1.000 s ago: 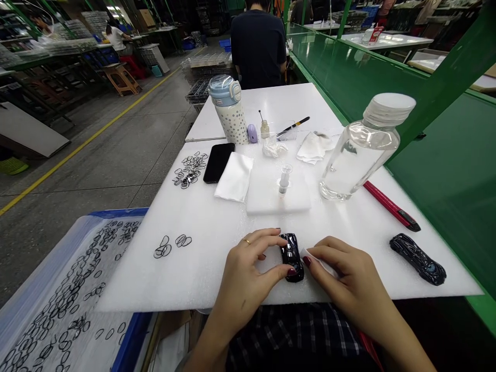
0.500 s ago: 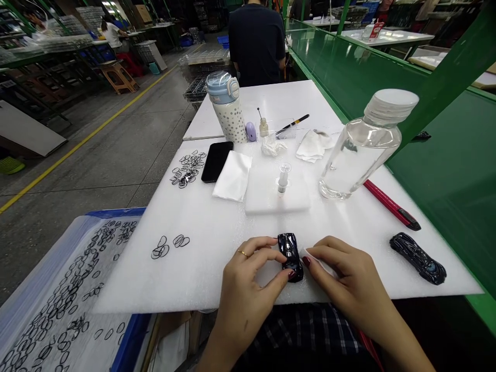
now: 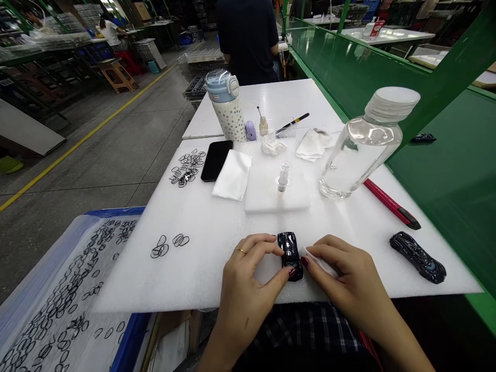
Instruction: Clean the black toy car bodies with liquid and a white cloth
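Observation:
A glossy black toy car body [image 3: 289, 253] lies on the white foam sheet [image 3: 201, 279] at the near edge. My left hand [image 3: 250, 281] grips it from the left, thumb at its near end and fingers along its side. In my right hand [image 3: 344, 274] a white wipe [image 3: 318, 262] is pinched between thumb and fingers, held at the car's right side; the hand covers part of it. Another black toy car body [image 3: 418, 257] rests at the right. Beyond my hands, a clear plastic syringe [image 3: 283, 176] stands on a small foam block [image 3: 258, 202].
A tall bottle of clear liquid [image 3: 360, 144] and a red utility knife [image 3: 391, 204] stand and lie at right. Further back are a phone [image 3: 217, 161], folded cloth [image 3: 232, 175] and dotted tumbler [image 3: 228, 111]. Black rings [image 3: 188, 168] lie left. A person [image 3: 250, 41] sits ahead.
The person ahead has shifted to the left. Both my hands and the car body between them stay almost where they were.

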Motion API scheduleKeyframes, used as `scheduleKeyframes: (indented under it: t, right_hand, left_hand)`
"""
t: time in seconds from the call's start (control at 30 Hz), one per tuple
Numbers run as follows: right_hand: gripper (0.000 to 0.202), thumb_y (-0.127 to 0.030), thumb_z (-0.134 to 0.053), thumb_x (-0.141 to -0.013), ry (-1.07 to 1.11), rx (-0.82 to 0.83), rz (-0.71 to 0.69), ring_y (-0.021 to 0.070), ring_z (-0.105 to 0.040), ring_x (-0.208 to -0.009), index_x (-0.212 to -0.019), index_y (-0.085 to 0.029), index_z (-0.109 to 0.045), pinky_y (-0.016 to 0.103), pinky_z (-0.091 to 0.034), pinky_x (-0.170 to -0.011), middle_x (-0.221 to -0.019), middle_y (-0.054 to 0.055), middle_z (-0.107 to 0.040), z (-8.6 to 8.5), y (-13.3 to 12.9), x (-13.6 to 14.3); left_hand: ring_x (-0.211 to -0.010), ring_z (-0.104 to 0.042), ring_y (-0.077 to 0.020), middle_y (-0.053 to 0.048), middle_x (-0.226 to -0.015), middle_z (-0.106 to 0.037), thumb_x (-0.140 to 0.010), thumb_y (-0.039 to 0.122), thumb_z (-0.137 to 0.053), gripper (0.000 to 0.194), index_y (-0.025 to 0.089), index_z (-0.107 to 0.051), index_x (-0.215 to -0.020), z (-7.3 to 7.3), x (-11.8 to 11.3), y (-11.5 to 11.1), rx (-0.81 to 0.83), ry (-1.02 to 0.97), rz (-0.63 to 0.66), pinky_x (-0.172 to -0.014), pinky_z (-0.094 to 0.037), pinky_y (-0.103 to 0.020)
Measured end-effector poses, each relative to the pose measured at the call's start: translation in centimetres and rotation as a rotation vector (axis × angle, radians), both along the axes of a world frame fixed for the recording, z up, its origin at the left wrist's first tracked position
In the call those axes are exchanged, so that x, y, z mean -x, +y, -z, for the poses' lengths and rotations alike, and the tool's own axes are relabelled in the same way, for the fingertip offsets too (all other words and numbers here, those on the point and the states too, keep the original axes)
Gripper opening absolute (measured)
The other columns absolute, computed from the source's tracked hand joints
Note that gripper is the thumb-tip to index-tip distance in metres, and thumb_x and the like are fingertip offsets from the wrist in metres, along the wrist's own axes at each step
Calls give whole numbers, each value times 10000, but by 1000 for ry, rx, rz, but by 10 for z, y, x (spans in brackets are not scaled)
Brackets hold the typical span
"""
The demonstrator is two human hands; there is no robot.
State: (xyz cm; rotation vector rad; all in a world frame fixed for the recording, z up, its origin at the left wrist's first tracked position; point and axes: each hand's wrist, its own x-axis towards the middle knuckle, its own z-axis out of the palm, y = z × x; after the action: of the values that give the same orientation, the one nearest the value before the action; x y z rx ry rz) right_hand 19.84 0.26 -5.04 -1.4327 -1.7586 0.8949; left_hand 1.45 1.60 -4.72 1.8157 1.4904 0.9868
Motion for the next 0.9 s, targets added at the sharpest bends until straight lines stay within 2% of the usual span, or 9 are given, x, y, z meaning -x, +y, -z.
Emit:
scheduleKeyframes:
  t: [0.23,0.4,0.47,0.6,0.67,0.77,0.9]
  right_hand:
    - [129,-269,-579,-900,-4,-18,57,113,-557,-701,-861,-194,-677,250,-410,-622,-818,27,-585,2,1,4]
    - [142,-277,-563,-910,-3,-9,72,111,-563,-706,-879,-206,-682,247,-407,-622,-827,20,-595,2,1,5]
    - [148,-275,-553,-915,1,-7,80,109,-567,-711,-879,-211,-682,245,-407,-626,-830,16,-596,2,1,6]
    - [153,-274,-551,-913,-2,-10,99,107,-560,-697,-865,-205,-679,245,-402,-624,-812,14,-591,0,1,7]
    - [124,-287,-584,-893,-27,-17,107,98,-546,-674,-869,-214,-681,239,-387,-600,-800,3,-582,0,0,8]
    - [96,-300,-617,-871,-66,-25,108,88,-535,-667,-877,-227,-679,231,-377,-592,-796,-11,-572,2,-1,9]
    - [97,-294,-609,-879,-96,-49,106,94,-537,-675,-875,-218,-670,235,-383,-604,-804,-5,-572,4,0,9]
  left_hand:
    - [-1100,-573,-238,-20,-1166,-641,-711,140,-756,313,263,-667,-985,-2,0,2,7,31,15,-934,-490,-459]
    - [-1147,-557,-228,-1,-1228,-630,-735,158,-741,331,283,-656,-1029,-2,1,3,44,37,52,-976,-475,-456]
    - [-1191,-531,-225,11,-1279,-604,-737,176,-746,386,299,-634,-1085,-2,4,3,58,55,96,-1011,-455,-456]
    - [-1350,-377,-235,36,-1447,-468,-713,202,-774,661,339,-503,-1301,-6,10,6,85,165,278,-1113,-352,-479]
    - [-1347,-380,-225,47,-1440,-477,-713,208,-778,689,340,-485,-1323,-7,10,8,97,216,322,-1112,-349,-464]
    - [-1283,-448,-203,55,-1382,-533,-703,195,-788,653,324,-523,-1285,-6,8,10,101,235,296,-1085,-377,-430]
    - [-1274,-444,-194,57,-1372,-541,-695,192,-797,651,312,-535,-1279,-3,6,10,87,228,264,-1082,-385,-412]
